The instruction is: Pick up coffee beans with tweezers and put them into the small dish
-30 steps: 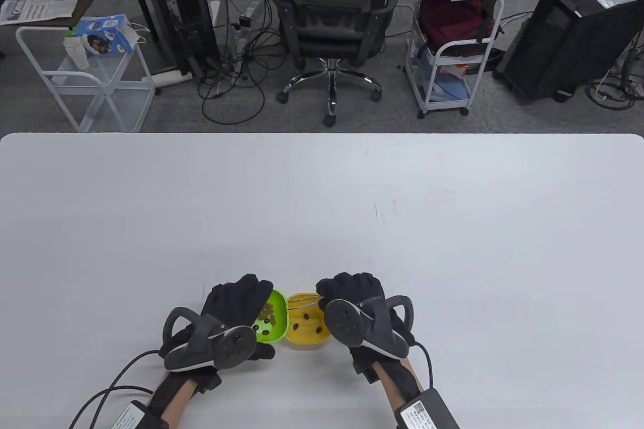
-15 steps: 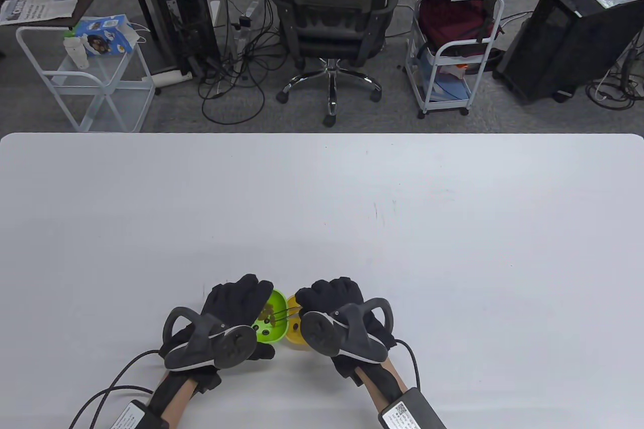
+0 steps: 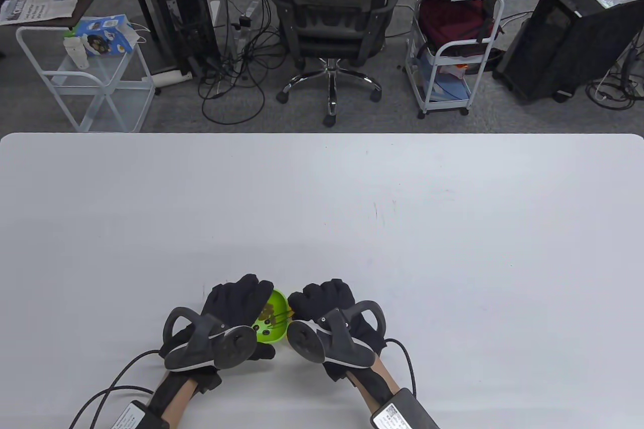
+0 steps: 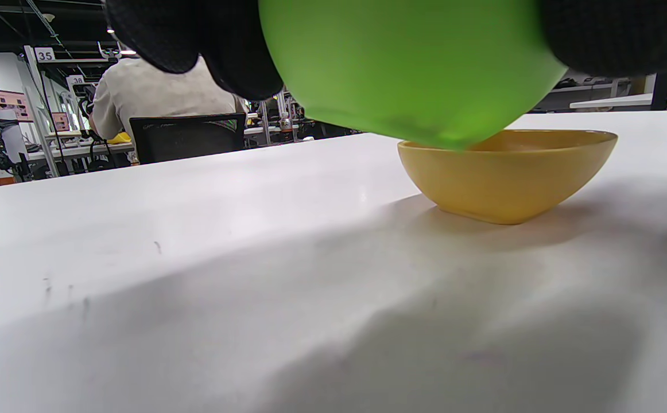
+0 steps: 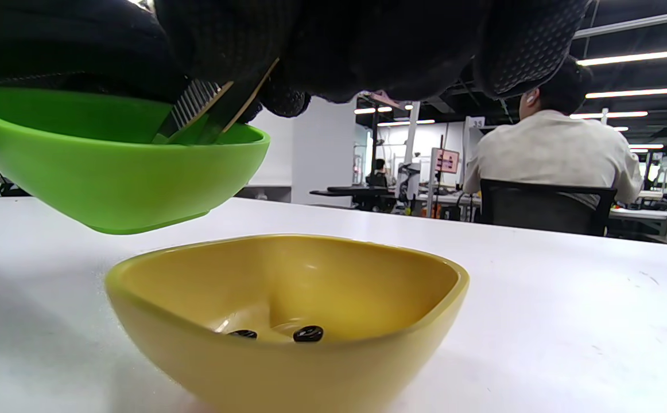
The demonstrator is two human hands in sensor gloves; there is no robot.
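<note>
My left hand grips a green dish that holds several coffee beans. It holds the dish tilted, just off the table. The green dish also shows in the left wrist view and in the right wrist view. My right hand pinches metal tweezers whose tips reach into the green dish; the tweezers also show in the right wrist view. A yellow dish with two visible beans stands on the table right of the green one. In the table view my right hand hides it.
The white table stretches far and wide beyond the dishes. Past its far edge are an office chair, two white carts and a black computer case.
My right hand has moved left from above the yellow dish to the green dish, bringing the tweezer tips into it. It now covers the yellow dish. My left hand has stayed put.
</note>
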